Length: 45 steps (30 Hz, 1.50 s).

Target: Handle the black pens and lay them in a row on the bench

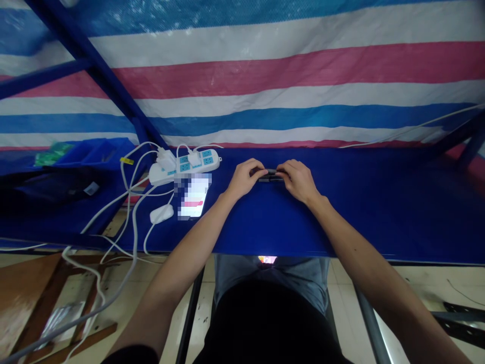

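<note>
My left hand (245,178) and my right hand (299,179) face each other over the blue tabletop (280,222). Between them lies a small bundle of dark, slim, pen-like sticks (271,175), one alongside another. The fingers of my left hand pinch its left end, and those of my right hand close on its right end. The fingertips partly cover the sticks, so their exact kind and number cannot be made out.
Left of my hands is a white power strip (162,174) with plugged-in chargers. A lit phone (195,197) and a white adapter (161,214) lie nearby. White cables (134,227) hang over the front edge. Blue bins (98,151) stand far left; a striped tarp (288,76) hangs behind.
</note>
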Available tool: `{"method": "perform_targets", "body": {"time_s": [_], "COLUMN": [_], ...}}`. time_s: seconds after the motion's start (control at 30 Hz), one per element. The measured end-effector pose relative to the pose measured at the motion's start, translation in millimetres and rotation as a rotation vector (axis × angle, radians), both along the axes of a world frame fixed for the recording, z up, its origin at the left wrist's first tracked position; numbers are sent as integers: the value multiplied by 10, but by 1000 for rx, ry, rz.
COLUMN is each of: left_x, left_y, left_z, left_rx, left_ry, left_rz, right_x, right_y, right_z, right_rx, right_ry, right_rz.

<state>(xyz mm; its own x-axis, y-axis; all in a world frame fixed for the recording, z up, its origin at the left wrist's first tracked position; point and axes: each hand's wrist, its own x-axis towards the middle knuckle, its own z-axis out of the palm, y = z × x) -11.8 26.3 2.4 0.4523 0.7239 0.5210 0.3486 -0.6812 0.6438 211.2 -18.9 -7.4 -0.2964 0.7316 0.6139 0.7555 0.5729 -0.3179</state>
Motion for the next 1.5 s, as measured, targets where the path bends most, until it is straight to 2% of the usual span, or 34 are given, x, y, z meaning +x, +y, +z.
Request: {"method": "perform_targets", "body": {"time_s": [0.2, 0.4, 0.67, 0.93, 1.23, 1.5], "left_x": [20, 1, -8, -7, 0, -6], "left_y": [-4, 49, 46, 44, 37, 40], "left_z": [-21, -32, -41, -30, -28, -24], "left_rx": [-11, 31, 66, 46, 91, 51], "left_ry": [-8, 94, 11, 113, 41, 117], "left_rz": [5, 33, 20, 37, 62, 20], "right_x": [-5, -3, 9, 29, 47, 25], "right_y": [8, -9, 13, -7, 40, 32], "right_z": [-15, 16, -18, 35, -41, -36], "right_rx": [-2, 7, -31, 17, -26, -9], "right_ry": [-11, 17, -41, 34, -35, -10], "right_rz": [-30, -24, -64, -44, -74, -64]}}
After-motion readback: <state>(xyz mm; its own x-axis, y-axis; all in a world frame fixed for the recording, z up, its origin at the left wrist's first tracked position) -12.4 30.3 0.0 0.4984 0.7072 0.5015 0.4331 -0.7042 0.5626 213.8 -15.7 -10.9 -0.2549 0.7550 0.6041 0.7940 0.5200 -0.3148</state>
